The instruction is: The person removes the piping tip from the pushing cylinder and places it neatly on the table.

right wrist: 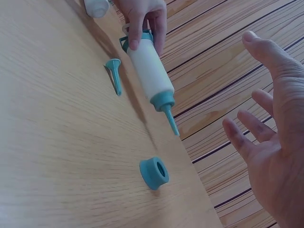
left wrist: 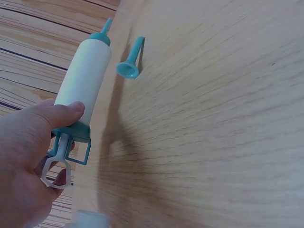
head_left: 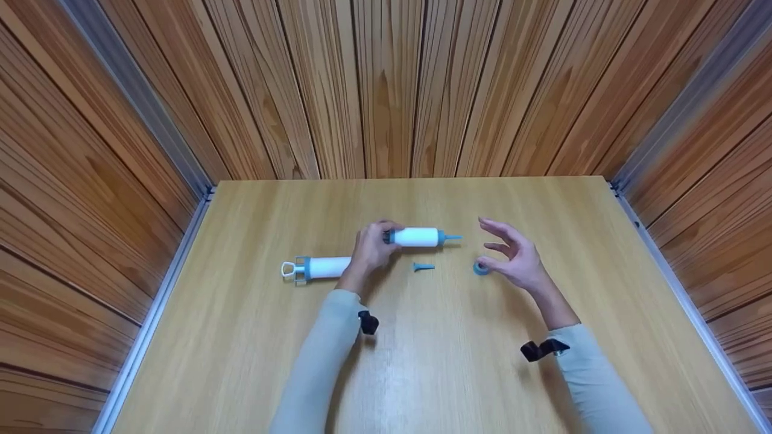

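My left hand [head_left: 369, 248] grips a white syringe [head_left: 417, 237] with teal end collars, level above the table. Its slim teal nozzle [right wrist: 171, 121] points to the right. In the left wrist view, my thumb presses on the barrel near the rear collar, beside the white looped plunger handle [left wrist: 50, 182]. Fingers spread and holding nothing, my right hand [head_left: 517, 260] hovers near the teal threaded-looking ring cap [right wrist: 151, 175] on the table. A loose teal funnel-shaped nozzle [head_left: 425, 266] lies on its side between the hands.
A second white and teal syringe [head_left: 329, 267] lies at the left, its front end hidden behind my left arm. The wooden table [head_left: 446, 367] meets plank walls [head_left: 386, 90] at the back and sides, with metal rails [head_left: 163, 283] along the side edges.
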Tool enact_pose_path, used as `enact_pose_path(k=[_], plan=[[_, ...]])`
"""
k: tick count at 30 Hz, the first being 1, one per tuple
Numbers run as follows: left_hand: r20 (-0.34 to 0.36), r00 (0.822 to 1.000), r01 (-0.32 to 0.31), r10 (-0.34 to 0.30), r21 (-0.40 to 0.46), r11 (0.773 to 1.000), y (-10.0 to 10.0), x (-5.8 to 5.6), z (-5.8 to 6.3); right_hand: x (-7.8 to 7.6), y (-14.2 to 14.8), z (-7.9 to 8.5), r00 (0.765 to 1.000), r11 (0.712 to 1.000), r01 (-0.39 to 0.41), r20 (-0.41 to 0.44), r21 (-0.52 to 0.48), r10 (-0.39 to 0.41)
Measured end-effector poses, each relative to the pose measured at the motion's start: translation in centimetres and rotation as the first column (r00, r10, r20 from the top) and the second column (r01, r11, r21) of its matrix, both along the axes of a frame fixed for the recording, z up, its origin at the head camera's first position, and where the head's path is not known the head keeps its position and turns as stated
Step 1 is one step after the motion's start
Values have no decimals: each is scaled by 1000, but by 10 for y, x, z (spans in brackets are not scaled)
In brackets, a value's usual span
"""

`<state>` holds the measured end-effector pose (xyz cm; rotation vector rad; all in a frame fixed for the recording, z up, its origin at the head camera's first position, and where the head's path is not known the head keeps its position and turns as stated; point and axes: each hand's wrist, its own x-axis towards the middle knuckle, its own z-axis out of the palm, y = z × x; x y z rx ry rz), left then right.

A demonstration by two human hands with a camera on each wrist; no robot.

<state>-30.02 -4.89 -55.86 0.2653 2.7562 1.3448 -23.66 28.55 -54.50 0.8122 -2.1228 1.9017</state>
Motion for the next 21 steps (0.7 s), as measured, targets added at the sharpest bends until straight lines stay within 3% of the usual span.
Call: enact_pose_path(k=[15,21], plan=[[-85,994,65,-62,32,997,-8,3,14,-10,3,2,996,993,36,79,114,-45],[-80,995,66,-61,61,996,-12,5,20,-14,2,4,993,989,50,98,143,-64]])
